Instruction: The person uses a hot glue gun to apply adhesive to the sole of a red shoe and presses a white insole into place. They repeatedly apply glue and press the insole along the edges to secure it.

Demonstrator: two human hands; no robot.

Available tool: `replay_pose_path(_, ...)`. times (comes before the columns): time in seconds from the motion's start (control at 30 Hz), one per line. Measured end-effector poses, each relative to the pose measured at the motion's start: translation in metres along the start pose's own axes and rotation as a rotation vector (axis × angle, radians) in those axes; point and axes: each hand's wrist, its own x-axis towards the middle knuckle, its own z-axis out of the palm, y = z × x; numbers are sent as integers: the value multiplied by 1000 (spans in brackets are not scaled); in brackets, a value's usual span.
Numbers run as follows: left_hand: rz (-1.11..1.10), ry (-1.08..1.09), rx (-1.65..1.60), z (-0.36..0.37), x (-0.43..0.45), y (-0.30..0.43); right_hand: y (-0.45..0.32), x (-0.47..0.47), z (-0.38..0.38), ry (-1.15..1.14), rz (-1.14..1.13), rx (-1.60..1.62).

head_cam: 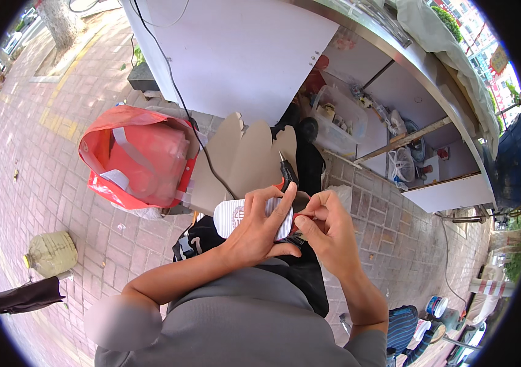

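My left hand (255, 227) lies across a white, grey-striped insole-like pad (226, 220) with a printed round mark, fingers spread over it and thumb at its near edge. Between the thumb and fingers of my right hand (333, 236) is a small red piece (303, 220) at the pad's right end. How the red piece joins the pad is hidden by the fingers. Just beyond my hands, a black and orange hot-glue gun or similar tool (289, 172) points its metal tip away from me. It rests over brown cardboard (242, 158) on or before my lap.
Left of the cardboard stands an open red bag (127, 195) holding clear plastic packets. A black cable (173, 82) hangs across the cardboard. Ahead is a white panelled stall (233, 50) with a clear plastic bin (338, 121) inside. A yellowish jug (53, 251) sits on the paving.
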Motion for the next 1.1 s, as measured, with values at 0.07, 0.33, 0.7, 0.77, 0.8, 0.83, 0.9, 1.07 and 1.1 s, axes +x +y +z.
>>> replay_pose_path(0.07,-3,4,-1,2,0,1,-2,-2,-1,8,21,-35)
replay_pose_path(0.33,-6,36,80,6,2,9,-4,2,7,23,-97,-321)
replay_pose_path(0.7,-30,54,63,10,7,3,7,7,-5,68,-263,-572)
replay_pose_path(0.77,-28,58,81,11,6,3,8,8,-5,54,-258,-586)
replay_pose_path(0.8,-24,64,95,12,6,4,10,8,-5,44,-263,-578)
replay_pose_path(0.83,-30,68,111,13,6,4,11,9,-6,39,-279,-568)
replay_pose_path(0.9,-33,71,106,14,5,5,13,9,-9,13,-213,-492)
replay_pose_path(1.07,2,110,133,13,6,9,14,10,-13,-2,-144,-328)
replay_pose_path(1.1,-1,107,133,12,7,9,13,10,-13,7,-155,-317)
